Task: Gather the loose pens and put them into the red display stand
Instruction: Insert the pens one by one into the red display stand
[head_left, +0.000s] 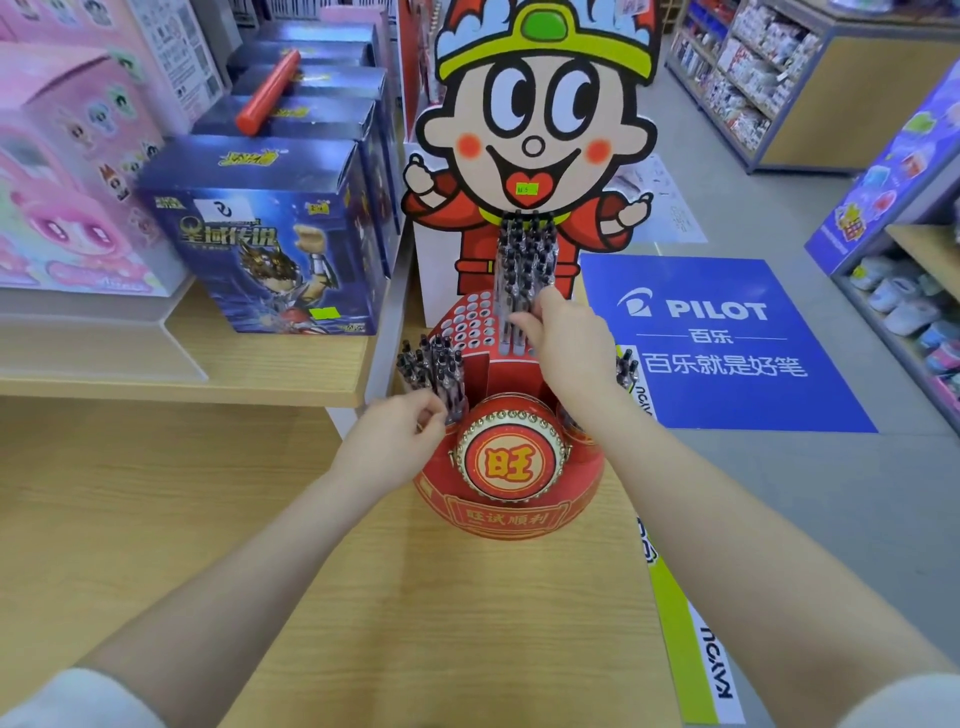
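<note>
Pens (524, 260) go upright into stand (511, 499) holes: right hand (563, 338) pinches one there, left hand (400, 441) grips the side bundle (434, 369).

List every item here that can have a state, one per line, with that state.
Red display stand: upright on the wooden counter, partly filled.
Hole grid: left part empty.
Upper pen bunch: standing in the grid.
Left pen bunch: standing at the stand's left side.
Left hand: fingers pinched at the left bunch.
Right hand: gripping the upper bunch.
Red tube: lying across the blue boxes.
</note>
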